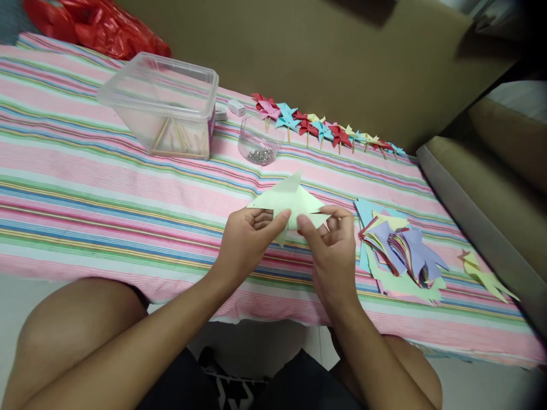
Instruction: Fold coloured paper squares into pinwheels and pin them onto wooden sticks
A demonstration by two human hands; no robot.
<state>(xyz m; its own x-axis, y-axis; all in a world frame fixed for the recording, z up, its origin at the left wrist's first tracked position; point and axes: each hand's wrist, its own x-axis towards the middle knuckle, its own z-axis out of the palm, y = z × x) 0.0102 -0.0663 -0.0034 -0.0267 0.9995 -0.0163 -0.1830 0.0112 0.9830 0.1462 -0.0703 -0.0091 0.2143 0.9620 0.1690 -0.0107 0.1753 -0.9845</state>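
Both hands hold a pale green paper pinwheel piece, cut in from its corners, above the striped cloth. My left hand grips its left part, thumb on top and fingers curled beneath. On the other side my right hand pinches it between thumb and fingers, close to a slit between two points. Beyond the paper stands a clear round tub with small metal pins at its bottom. To the right of my right hand lies a fanned stack of cut coloured paper.
A clear plastic box with wooden sticks stands at the back left, near a small white box. Finished pinwheels line the back edge. Yellow paper pieces lie far right. A red plastic bag sits at the upper left.
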